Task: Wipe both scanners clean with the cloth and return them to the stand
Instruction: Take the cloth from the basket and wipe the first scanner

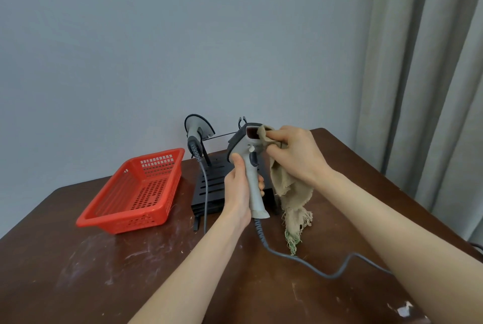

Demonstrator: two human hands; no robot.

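One scanner held, its window under the cloth.
Left grip clasps its handle, right grip pinches cloth; rub gently, corners included.

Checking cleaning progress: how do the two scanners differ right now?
The held scanner is upright in the left hand, the right hand pressing the cloth to its window; the other scanner sits on the stand, untouched. The held scanner's cable trails right across the table; the other scanner's drops forward over the stand. Both are grey, with grey cables.
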